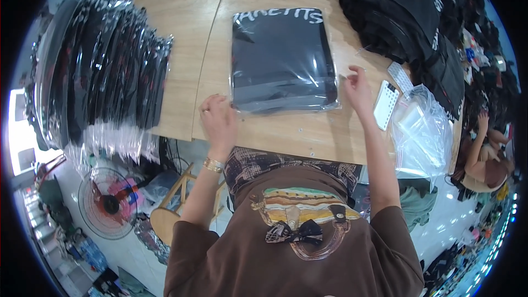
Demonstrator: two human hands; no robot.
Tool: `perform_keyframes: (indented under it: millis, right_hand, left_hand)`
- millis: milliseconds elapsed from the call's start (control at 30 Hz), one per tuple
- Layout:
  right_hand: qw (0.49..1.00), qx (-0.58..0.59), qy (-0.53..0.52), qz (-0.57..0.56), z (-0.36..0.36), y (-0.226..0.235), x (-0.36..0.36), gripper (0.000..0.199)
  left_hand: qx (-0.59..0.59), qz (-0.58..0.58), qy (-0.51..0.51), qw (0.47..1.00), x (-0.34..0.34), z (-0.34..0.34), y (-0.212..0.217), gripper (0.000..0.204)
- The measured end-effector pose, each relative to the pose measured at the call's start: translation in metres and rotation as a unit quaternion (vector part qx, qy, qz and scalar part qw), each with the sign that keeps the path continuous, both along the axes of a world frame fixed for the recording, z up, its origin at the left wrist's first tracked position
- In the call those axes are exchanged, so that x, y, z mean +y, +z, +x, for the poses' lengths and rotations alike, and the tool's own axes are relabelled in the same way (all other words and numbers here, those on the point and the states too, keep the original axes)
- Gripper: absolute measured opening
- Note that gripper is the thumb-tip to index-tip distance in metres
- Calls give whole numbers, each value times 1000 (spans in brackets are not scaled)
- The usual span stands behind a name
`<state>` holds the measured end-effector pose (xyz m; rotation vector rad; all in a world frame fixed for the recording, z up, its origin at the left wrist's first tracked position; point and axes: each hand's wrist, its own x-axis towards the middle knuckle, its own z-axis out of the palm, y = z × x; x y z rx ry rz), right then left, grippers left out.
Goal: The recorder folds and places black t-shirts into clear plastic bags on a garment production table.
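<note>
The right hand's fingers are loosely curled with the thumb slightly apart, and the right hand (pixel 358 88) hovers just beside the bagged black garment (pixel 280 58). The left hand (pixel 219 124) is at the garment's near left corner, fingers bent; whether they pinch the clear plastic cannot be told. The garment, folded and with white lettering along its far side, lies flat on the wooden table (pixel 269 132), not far from its near edge. Beyond the right hand lie a white card (pixel 386 104) and, at the table's near right corner, clear plastic bags (pixel 421 132). A heap of black garments (pixel 390 11) covers the far right corner; a tall stack of bagged garments (pixel 104 71) stands along the left edge.
</note>
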<state>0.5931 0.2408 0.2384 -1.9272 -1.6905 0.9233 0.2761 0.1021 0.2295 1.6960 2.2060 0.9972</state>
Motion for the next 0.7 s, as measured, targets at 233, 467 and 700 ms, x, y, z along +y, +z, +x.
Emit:
perform_keyframes:
  millis: [233,467,700]
  right_hand:
    - [940,-224,33,255,-52,-36,0,56]
    - [958,-161,-29,237,-54,-48,9,52]
    - [973,212,-51,-68,-28,-16,47,35]
  left_hand:
    - [206,-149,-81,964,44,10,-11,56]
    - [-24,-48,-45,998,57,-13,-31,57]
    - [-525,258,157,796,55,-40,-58,35]
